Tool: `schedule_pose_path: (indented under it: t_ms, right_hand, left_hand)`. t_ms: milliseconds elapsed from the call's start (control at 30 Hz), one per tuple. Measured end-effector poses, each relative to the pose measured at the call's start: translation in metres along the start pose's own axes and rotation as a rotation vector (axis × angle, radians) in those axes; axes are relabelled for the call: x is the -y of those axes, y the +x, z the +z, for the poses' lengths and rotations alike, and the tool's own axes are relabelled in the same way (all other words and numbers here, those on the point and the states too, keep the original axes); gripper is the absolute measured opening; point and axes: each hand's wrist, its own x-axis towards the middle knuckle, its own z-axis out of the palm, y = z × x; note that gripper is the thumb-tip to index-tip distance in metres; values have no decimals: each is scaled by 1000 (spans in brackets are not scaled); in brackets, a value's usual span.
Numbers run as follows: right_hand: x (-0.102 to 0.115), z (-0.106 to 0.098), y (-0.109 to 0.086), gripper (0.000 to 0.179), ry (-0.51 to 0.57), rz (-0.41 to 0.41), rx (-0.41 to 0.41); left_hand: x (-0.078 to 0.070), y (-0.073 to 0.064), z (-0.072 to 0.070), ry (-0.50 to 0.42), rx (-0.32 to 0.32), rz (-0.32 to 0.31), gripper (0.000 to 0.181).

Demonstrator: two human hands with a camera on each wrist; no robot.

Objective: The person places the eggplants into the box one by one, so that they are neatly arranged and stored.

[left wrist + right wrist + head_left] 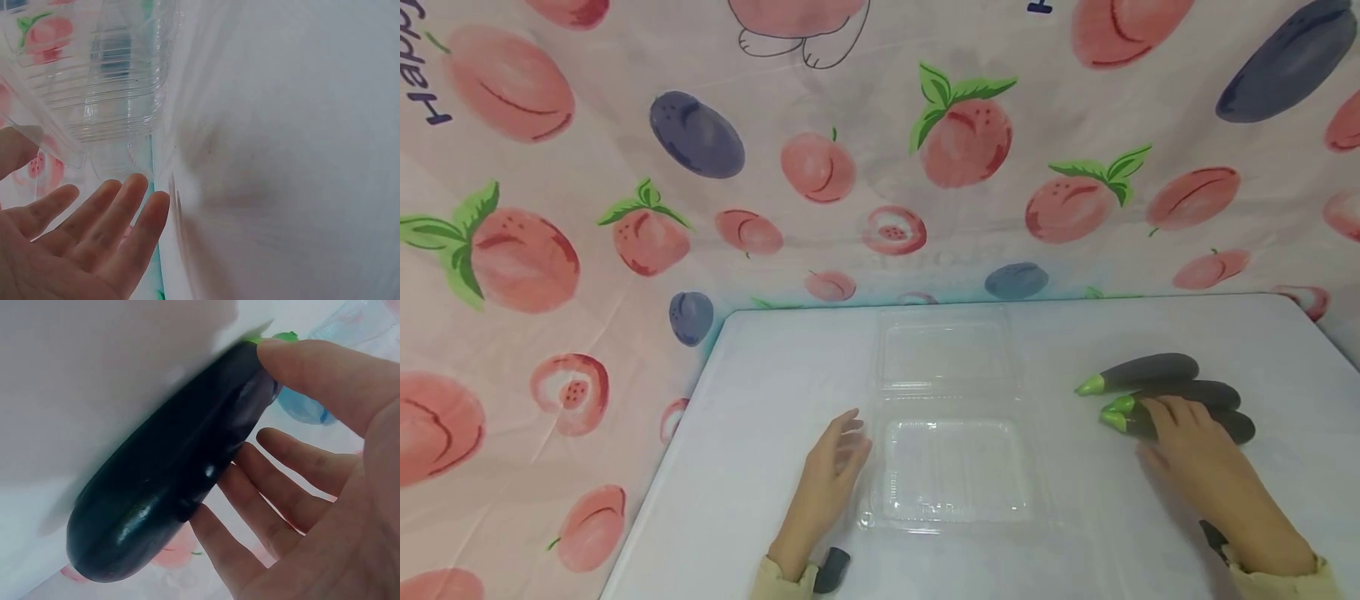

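Note:
Three dark eggplants with green stem ends lie at the right of the white table: a rear eggplant (1150, 371), a middle eggplant (1213, 392) and a front eggplant (156, 469). Over the front one is my right hand (1198, 450), its fingers bent loosely across the top. In the right wrist view the thumb lies across the stem end and the fingers reach the far side, well spread. A clear plastic clamshell box (955, 471) stands with its lid folded back. Just left of it my left hand (831, 467) hovers, fingers loose, holding nothing.
The clear lid (951, 354) lies toward the back of the white table (775, 358). A fruit-printed cloth (850, 100) hangs behind the table and along its left side. Dark wrist straps (832, 571) show at both sleeves.

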Motion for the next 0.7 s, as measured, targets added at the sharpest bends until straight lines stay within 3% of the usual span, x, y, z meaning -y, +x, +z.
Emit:
schedule_pose_path:
  t_ms: [467, 700]
  right_hand:
    - [-5, 0, 0, 53, -43, -6, 65]
    - [-5, 0, 1, 46, -38, -30, 38]
  left_hand:
    - [5, 1, 3, -37, 12, -32, 48]
    - [7, 0, 4, -92, 35, -40, 49]
